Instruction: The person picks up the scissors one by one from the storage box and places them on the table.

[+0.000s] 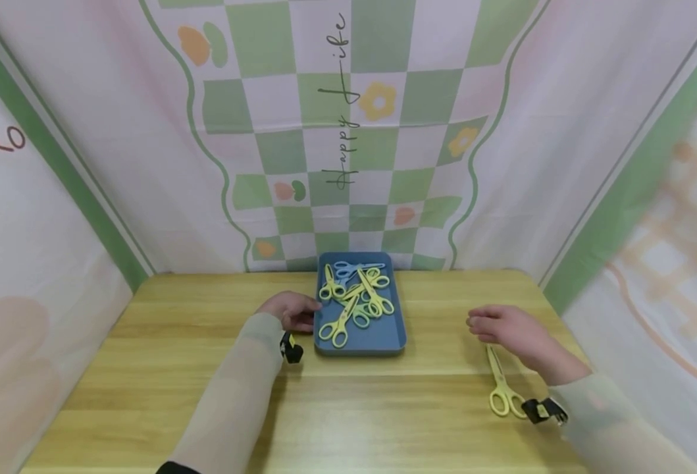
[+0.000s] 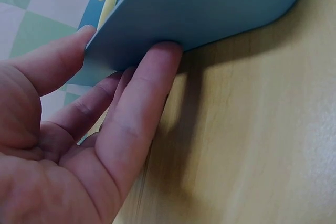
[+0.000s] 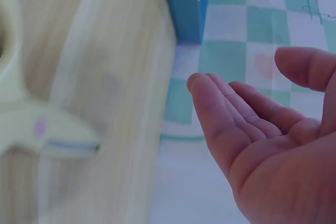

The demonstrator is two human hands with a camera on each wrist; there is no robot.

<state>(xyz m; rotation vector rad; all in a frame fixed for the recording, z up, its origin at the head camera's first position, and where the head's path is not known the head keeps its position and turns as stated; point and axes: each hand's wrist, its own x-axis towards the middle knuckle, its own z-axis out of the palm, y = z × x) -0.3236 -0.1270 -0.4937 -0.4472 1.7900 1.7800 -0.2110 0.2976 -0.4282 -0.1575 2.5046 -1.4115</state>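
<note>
A blue tray [image 1: 360,339] holds a pile of yellow, blue and green scissors [image 1: 337,322]. My left hand [image 1: 291,311] is at the tray's left side, gripping it. In the left wrist view its thumb [image 2: 65,56] is at the rim and its index finger [image 2: 149,87] lies against the outer wall. Off to the right, my right hand [image 1: 511,332] hovers above the table and holds nothing. Below it lies a yellow pair of scissors [image 1: 500,388], blade tips hidden under the hand. The right wrist view shows the fingers [image 3: 220,108] extended and the thumb apart.
The wooden table [image 1: 206,408] ends at the back against a hanging cloth [image 1: 360,151] with green checks. More printed cloth [image 1: 46,263] hangs on the left and right sides. The tray stands near the table's back edge.
</note>
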